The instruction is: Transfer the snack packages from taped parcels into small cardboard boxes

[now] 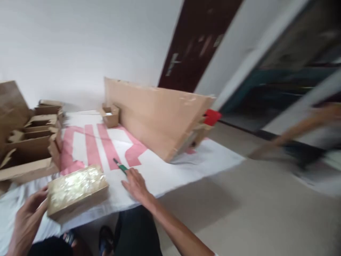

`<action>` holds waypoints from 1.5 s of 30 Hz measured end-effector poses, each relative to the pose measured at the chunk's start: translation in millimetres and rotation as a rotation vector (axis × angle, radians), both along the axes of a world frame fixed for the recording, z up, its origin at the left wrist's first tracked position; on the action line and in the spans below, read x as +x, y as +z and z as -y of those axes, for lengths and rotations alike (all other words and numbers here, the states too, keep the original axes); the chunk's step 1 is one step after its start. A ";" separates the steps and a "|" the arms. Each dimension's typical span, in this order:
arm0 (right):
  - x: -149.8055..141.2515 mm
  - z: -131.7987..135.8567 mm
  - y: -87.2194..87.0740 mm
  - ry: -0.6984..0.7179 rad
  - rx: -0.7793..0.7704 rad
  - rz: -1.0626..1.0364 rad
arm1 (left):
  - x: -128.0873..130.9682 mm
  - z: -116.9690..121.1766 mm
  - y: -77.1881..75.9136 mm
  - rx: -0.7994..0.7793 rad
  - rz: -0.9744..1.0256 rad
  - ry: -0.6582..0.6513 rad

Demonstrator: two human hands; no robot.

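Note:
My left hand (28, 220) grips the near left end of a flat cardboard box wrapped in shiny clear film (76, 192), which rests on a white sheet with red letters (170, 170). My right hand (137, 185) reaches forward over the sheet with its fingers stretched out, the fingertips touching or almost touching a green-handled tool (121, 166) that lies on the sheet. The picture is blurred by motion.
Stacked open cardboard boxes (32, 142) stand at the left. A large cardboard panel (157, 117) leans across the sheet, a small open box (110, 115) behind it and a red piece (212, 116) at its right end. Another person's blurred arm (301, 128) reaches in at the right.

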State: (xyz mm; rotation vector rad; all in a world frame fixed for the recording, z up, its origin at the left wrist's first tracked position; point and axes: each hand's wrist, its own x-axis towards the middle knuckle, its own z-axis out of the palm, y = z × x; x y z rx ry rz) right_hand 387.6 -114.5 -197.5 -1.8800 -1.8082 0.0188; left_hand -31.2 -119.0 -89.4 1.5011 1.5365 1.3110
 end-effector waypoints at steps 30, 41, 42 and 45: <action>-99.1 17.4 24.4 0.117 0.007 -1.151 | 14.5 25.3 -7.8 0.020 0.049 0.014; -101.7 16.5 40.9 0.069 0.023 -1.107 | 6.0 17.7 -7.6 -0.036 0.056 -0.211; -99.3 15.5 42.4 0.076 0.023 -1.105 | 5.8 17.1 -7.7 -0.041 0.056 -0.223; -86.5 7.5 52.7 0.106 0.049 -1.109 | 6.1 17.4 -7.9 -0.047 0.048 -0.248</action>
